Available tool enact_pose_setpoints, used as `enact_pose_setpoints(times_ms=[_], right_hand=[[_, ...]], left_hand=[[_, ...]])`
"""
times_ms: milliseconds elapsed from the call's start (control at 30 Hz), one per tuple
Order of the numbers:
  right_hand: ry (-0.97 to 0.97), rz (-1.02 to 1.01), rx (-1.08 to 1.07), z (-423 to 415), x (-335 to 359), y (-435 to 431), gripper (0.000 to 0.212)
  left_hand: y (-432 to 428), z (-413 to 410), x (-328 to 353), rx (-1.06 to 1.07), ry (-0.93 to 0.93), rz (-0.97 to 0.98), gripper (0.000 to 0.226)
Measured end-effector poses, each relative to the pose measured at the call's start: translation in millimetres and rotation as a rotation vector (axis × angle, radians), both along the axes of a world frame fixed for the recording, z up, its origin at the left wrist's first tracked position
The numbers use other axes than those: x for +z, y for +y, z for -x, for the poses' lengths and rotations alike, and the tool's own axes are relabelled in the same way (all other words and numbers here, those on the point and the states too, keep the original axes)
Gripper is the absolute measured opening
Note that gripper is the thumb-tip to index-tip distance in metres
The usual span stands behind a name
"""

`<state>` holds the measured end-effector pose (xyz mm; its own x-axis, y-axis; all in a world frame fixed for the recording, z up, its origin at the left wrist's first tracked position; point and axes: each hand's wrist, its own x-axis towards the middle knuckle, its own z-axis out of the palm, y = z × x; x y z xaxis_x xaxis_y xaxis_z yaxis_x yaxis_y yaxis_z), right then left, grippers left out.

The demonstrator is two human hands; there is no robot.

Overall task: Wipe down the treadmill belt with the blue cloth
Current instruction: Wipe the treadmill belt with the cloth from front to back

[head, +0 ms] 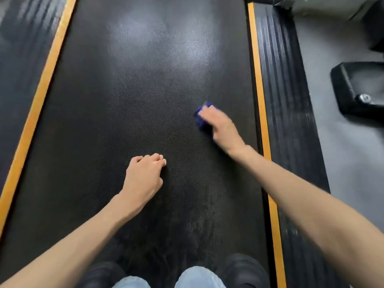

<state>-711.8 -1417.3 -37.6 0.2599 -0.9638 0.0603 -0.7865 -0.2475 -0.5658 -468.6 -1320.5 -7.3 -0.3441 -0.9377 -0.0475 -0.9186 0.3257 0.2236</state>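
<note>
Your right hand [221, 126] gripped the bunched blue cloth [202, 117], pressed to the right side of the treadmill belt [145, 90] near the orange strip [258, 90]. Your left hand [143, 173] rested curled at mid-belt, holding nothing. The dark, dimpled belt ran lengthwise away from you.

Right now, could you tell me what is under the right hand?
The blue cloth, lying on the treadmill belt; the right hand covers most of it, so only one edge shows.
</note>
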Motion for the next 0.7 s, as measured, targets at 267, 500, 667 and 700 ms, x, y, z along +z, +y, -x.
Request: enact_pose_setpoints(times_ms=[267,500,667,700], right_hand=[[0.046,-0.009,-0.045,25.2,5.7,-17.3,0.046],[0.065,0.075,0.148,-15.9,-3.1,38.6,0.049],[0.112,0.012,0.486,16.8,-7.1,123.3,0.059],[0.090,0.008,0.447,26.6,-7.0,114.6,0.055]], left_hand=[[1.5,0.6,1.5,0.002,-0.007,-0.044,0.046],[-0.5,0.7,3.1,-0.018,-0.020,-0.070,0.042],[0.1,2.6,3.3,-0.025,-0.030,-0.068,0.042],[0.2,2.4,3.2,-0.022,-0.029,-0.068,0.042]])
